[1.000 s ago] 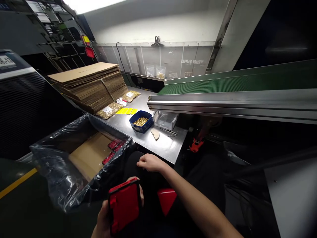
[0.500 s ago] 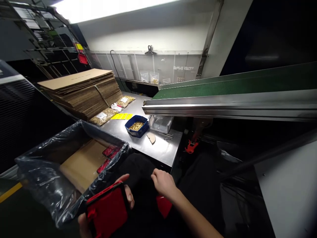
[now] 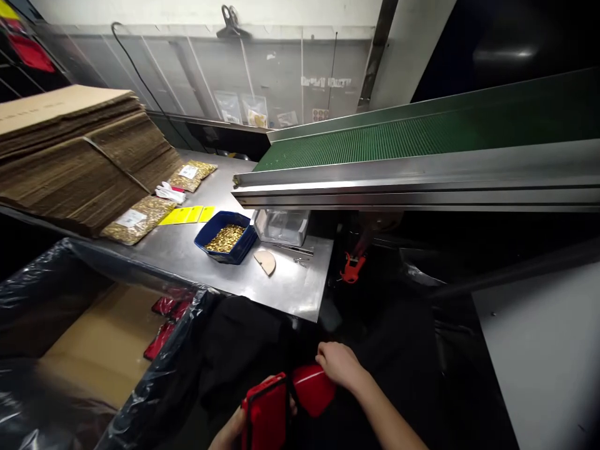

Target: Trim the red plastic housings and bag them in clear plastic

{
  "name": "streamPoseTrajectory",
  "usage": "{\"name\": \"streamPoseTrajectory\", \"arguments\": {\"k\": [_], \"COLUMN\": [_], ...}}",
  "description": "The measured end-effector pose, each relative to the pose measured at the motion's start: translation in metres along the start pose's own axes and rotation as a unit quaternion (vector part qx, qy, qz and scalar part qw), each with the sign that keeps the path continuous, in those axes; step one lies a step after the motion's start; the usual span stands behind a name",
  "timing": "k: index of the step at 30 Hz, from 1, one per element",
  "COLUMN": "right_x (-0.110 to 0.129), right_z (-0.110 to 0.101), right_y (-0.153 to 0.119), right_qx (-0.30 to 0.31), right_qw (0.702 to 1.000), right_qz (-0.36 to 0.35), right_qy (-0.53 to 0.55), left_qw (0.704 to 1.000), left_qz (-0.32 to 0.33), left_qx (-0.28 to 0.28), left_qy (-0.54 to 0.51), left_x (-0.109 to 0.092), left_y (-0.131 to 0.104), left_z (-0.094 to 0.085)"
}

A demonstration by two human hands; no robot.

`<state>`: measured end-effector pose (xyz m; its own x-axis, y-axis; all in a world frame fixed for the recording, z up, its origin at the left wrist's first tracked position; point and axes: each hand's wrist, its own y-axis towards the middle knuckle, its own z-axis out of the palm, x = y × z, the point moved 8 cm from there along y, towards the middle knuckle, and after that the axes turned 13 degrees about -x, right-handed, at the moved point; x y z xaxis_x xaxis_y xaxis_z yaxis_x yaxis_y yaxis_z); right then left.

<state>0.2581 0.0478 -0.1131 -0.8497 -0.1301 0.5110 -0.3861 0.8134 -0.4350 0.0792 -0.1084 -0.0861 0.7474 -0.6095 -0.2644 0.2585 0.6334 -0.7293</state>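
My left hand (image 3: 233, 430) is wrapped round a red rectangular part with a black rim (image 3: 267, 415), which looks like a plastic case and stands tilted at the bottom of the view. To its right, my right hand (image 3: 341, 364) has its fingers curled in, and whatever they may hold is hidden. Just beside those fingers a glossy red piece (image 3: 314, 392) shows against my dark clothing. I cannot tell whether the right hand grips it. The red piece and the held part are close together.
A plastic-lined box (image 3: 89, 350) with several red parts (image 3: 162, 337) stands at left. On the metal table (image 3: 295, 287) are a blue bin (image 3: 244, 247) of small brass pieces, bags of brass pieces (image 3: 135, 222) and a clear tray (image 3: 284, 228). A green conveyor (image 3: 356, 144) slopes overhead; stacked cardboard (image 3: 70, 169) is behind.
My view has tilted down and moved nearer the table. My left hand has brought the red part rightward, close to the glossy red piece. My right hand has shifted slightly right and down.
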Motion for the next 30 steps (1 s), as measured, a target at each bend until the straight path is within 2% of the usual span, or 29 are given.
{"name": "streamPoseTrajectory", "arguments": {"k": [3,5,7,9,12,14,17,21,25,28,29,30], "right_x": [0.002,0.012,0.026,0.039,0.052,0.056,0.058,0.050,0.035,0.033,0.035,0.038], "right_z": [0.010,0.009,-0.002,-0.018,-0.044,-0.058,-0.064,-0.047,-0.054,-0.060,-0.061,-0.061], "right_y": [0.002,0.003,0.004,0.003,-0.006,-0.017,-0.033,-0.045,-0.051,-0.062,-0.067,-0.070], "right_qx": [0.030,0.032,0.019,0.001,-0.021,-0.035,-0.015,0.067,0.051,0.074,0.085,0.089], "right_qw": [0.999,0.998,0.994,0.986,0.966,0.944,0.905,0.866,0.785,0.720,0.713,0.720], "right_qz": [-0.016,-0.036,-0.052,-0.061,-0.063,-0.064,-0.064,-0.012,-0.021,-0.043,-0.047,-0.051], "right_qy": [0.015,0.047,0.095,0.156,0.248,0.322,0.420,0.495,0.618,0.688,0.695,0.686], "left_qw": [1.000,1.000,0.997,0.984,0.937,0.918,0.920,0.929,0.955,0.981,0.989,0.995], "left_qz": [-0.014,-0.003,0.030,0.093,0.204,0.228,0.228,0.225,0.189,0.132,0.097,0.058], "left_qx": [0.013,-0.015,-0.073,-0.151,-0.255,-0.284,-0.274,-0.247,-0.183,-0.122,-0.099,-0.076], "left_qy": [-0.018,-0.023,-0.013,0.024,0.122,0.156,0.161,0.163,0.135,0.074,0.042,0.008], "left_x": [-0.008,-0.012,-0.016,-0.025,-0.040,-0.041,-0.033,-0.021,-0.013,-0.004,0.002,0.009], "left_y": [0.008,0.010,0.012,0.015,0.024,0.033,0.045,0.041,0.027,0.021,0.021,0.021], "left_z": [0.004,0.008,0.017,0.029,0.052,0.066,0.079,0.092,0.112,0.125,0.127,0.127]}}
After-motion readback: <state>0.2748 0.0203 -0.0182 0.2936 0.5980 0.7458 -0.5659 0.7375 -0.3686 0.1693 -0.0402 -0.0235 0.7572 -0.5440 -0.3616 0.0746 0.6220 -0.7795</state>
